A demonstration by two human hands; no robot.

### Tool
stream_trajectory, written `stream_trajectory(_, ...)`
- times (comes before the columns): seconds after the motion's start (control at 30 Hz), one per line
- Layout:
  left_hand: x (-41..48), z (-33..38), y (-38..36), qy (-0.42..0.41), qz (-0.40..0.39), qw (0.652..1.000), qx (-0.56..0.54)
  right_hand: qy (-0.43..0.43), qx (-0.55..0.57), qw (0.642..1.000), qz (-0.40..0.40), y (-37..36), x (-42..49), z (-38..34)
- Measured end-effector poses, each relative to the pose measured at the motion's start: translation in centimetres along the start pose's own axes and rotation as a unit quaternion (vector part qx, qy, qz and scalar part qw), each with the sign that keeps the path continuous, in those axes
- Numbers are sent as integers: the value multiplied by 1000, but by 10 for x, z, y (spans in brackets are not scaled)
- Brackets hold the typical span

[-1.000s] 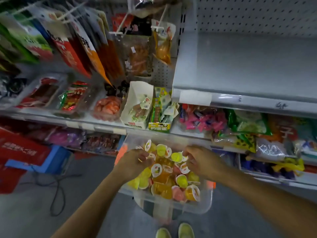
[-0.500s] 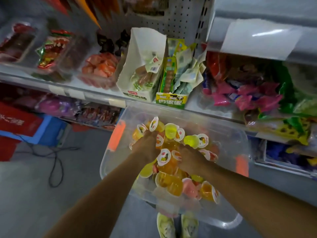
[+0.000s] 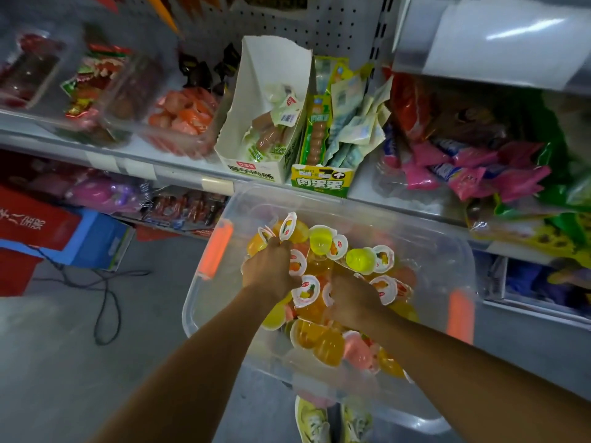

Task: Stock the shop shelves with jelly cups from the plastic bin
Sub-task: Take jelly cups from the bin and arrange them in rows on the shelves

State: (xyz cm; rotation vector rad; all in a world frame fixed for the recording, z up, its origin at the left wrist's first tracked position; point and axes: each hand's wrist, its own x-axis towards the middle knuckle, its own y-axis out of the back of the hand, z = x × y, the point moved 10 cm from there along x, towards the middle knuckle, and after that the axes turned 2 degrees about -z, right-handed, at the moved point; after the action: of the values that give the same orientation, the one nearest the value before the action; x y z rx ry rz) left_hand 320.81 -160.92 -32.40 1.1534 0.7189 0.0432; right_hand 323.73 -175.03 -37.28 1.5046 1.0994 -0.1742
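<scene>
A person stands at a shop aisle, both bare arms reaching down into a clear plastic bin (image 3: 319,201) held at about waist height. The bin is heaped with jelly cups (image 3: 361,260) in yellow, orange and pink, all of them inside it.

The left hand (image 3: 271,271) has its fingers curled round cups at the far side of the heap. The right hand (image 3: 351,303), just beside it and nearer the body, has its fingers buried among the cups, and I cannot tell whether they have closed on anything.

No jelly cups show on any shelf, so the stocking looks barely begun, with almost the whole heap left to place.

Just beyond the hands, the bin's far rim sits close under the front edge of a shelf (image 3: 179,171). A torn white box (image 3: 256,167), a green box (image 3: 323,183) and pink packets (image 3: 463,177) crowd that shelf, leaving little visible gap. Above and right of the right hand, a second shelf edge (image 3: 479,36) juts forward, so a rising hand must pass under or around it. 2 orange handles (image 3: 216,247) flank the hands. Left of the left hand, a cable (image 3: 105,302) trails on the floor.
</scene>
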Motion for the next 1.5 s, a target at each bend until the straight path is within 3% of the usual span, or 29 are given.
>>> stream_trajectory(0.13, -24, -1, 26, 5, 36, 998, -59, -34, 23, 998, 53, 30, -28, 11)
stream_trajectory(0.27, -50, 1, 53, 27, 37, 987, -155, -50, 141, 986, 79, 71, -65, 26)
stream_trajectory(0.43, -97, 15, 101, 36, 49, 959, -278, 27, 344, 928, 139, 135, -130, 18)
stream_trajectory(0.53, -133, 29, 133, 20, 43, 922, -384, 59, 379, 908, 165, 177, -177, 14)
stream_trajectory(0.67, -171, 54, 187, -27, 58, 901, -428, 98, 368, 900, 212, 239, -244, 6)
stream_trajectory(0.87, -216, 98, 276, -91, 114, 907, -394, 123, 339, 894, 267, 309, -317, -11)
stream_trajectory(1.13, -282, 181, 398, -234, 220, 913, -251, 154, 278, 874, 368, 395, -413, -22)
stream_trajectory(1.5, -330, 260, 484, -307, 293, 879, -219, 173, 236, 838, 461, 503, -481, 6)
